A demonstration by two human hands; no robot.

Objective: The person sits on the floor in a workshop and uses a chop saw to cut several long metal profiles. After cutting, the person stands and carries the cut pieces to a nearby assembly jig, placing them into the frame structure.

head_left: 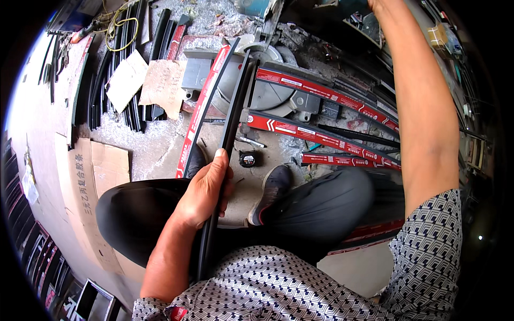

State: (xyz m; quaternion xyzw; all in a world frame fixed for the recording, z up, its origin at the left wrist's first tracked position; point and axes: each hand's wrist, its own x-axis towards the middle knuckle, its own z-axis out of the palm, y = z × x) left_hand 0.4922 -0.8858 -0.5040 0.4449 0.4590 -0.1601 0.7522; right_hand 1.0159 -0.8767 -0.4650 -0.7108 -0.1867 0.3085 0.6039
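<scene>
My left hand (206, 187) is wrapped round a long black metal profile (234, 109), thumb along its top. The near end of the profile passes by my lap, and its far end reaches the round grey base (273, 96) of a cutting machine. Beside it, on the left, leans another profile with red film (206, 101). My right arm (423, 101) stretches up to the top edge of the head view. Only a sliver of my right hand (376, 4) shows there, next to the dark upper part of the machine; its fingers are hidden.
Red-filmed profiles (300, 130) lie to the right of the base. A black tape measure (247, 158) and a marker pen (250, 141) are on the floor near my shoe (276, 187). Black profiles (126, 75), cardboard pieces (164, 85) and a yellow cord (122, 24) lie far left.
</scene>
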